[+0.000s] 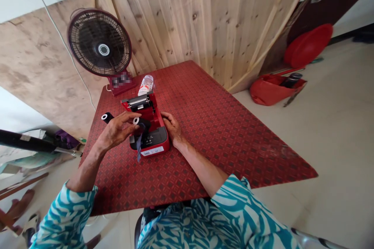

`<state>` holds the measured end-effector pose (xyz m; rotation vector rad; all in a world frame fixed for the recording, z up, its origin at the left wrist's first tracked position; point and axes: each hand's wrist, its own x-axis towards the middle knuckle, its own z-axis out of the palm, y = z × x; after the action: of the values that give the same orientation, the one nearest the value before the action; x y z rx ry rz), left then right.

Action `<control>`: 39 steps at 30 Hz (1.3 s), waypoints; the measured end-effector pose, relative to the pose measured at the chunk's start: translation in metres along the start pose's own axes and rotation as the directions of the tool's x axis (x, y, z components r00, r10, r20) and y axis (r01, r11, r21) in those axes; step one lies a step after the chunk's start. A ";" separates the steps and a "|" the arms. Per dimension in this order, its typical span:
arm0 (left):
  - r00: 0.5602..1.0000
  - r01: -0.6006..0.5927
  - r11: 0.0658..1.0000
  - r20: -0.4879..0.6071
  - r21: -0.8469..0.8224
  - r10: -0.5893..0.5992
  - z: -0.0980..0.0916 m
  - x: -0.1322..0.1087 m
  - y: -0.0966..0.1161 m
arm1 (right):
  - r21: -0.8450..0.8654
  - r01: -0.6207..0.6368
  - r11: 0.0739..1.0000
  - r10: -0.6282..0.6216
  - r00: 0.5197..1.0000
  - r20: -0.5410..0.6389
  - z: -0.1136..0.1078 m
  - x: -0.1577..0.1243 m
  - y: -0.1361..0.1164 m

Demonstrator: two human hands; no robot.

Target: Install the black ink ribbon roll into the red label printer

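My left hand (pixel 117 130) pinches a black ribbon roll (pixel 145 124) with a white core between thumb and fingers, over the open red label printer (pixel 160 146). A loose dark strip (pixel 139 149) hangs from the roll across the printer's front. The printer's lid (pixel 138 103) is tipped up and back, showing a roller inside. Against the printer's right side, my right hand (pixel 173 127) is curled round the edge, partly hidden by the casing. A second black roll (pixel 107 117) lies on the table just left of my left hand.
The red patterned table (pixel 210 136) carries a fan (pixel 101 44) at its back left and a clear bottle (pixel 146 84) behind the printer. A wooden plank wall (pixel 198 11) rises behind. On the floor at right are a red bag (pixel 265 91) and a red basin (pixel 308 46).
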<state>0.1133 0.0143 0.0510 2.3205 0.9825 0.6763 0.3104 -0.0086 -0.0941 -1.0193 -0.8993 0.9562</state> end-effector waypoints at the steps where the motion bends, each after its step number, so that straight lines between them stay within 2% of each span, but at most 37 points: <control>1: 1.000 -0.001 1.000 0.002 -0.007 0.001 0.000 -0.001 0.001 | -0.003 0.003 1.000 -0.003 1.000 0.001 0.000 0.000 0.000; 3: 1.000 0.014 0.997 -0.002 -0.074 -0.015 0.000 -0.004 0.001 | -0.010 0.009 1.000 -0.009 1.000 0.000 0.000 0.000 0.000; 5: 0.999 0.052 0.975 0.019 -0.215 -0.049 0.000 -0.009 0.000 | -0.012 0.012 1.000 -0.012 1.000 -0.002 0.000 0.000 -0.001; 8: 0.996 0.086 0.882 0.038 -0.463 -0.078 0.002 -0.016 0.003 | -0.001 0.005 1.000 -0.005 1.000 -0.007 0.001 0.000 -0.002; 12: 0.999 -0.009 0.787 -0.033 -0.617 -0.014 0.006 -0.024 0.010 | 0.008 0.012 1.000 -0.012 1.000 -0.011 0.002 0.000 -0.002; 14: 0.999 -0.040 0.786 -0.040 -0.617 0.020 0.008 -0.027 0.012 | 0.010 0.019 1.000 -0.019 1.000 -0.017 0.003 0.001 -0.001; 16: 0.998 -0.056 0.825 -0.052 -0.563 0.032 0.012 -0.029 0.011 | 0.004 0.019 1.000 -0.019 1.000 -0.025 0.002 0.001 -0.002; 19: 0.999 -0.029 0.878 -0.053 -0.478 0.005 0.023 -0.029 0.004 | -0.013 0.011 1.000 -0.012 0.999 -0.032 0.002 0.000 -0.004; 25: 0.997 0.071 0.820 0.009 -0.567 -0.080 0.039 -0.030 -0.010 | -0.001 -0.006 1.000 0.006 1.000 -0.010 0.001 -0.001 -0.003; 30: 0.997 -0.047 0.881 -0.076 -0.472 0.012 0.033 -0.035 -0.008 | -0.001 -0.012 1.000 0.012 1.000 -0.022 0.000 0.001 0.000; 36: 0.998 0.005 0.798 -0.044 -0.602 -0.039 0.031 -0.040 -0.014 | -0.010 0.000 1.000 0.000 1.000 -0.022 0.001 -0.001 -0.005; 39: 0.997 0.041 0.754 -0.024 -0.656 -0.075 0.032 -0.041 -0.009 | 0.016 -0.007 1.000 0.007 1.000 -0.019 0.000 -0.001 -0.005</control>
<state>0.1036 -0.0199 0.0117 1.6464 0.6777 0.8862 0.3106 -0.0109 -0.0895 -1.0176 -0.8711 0.9566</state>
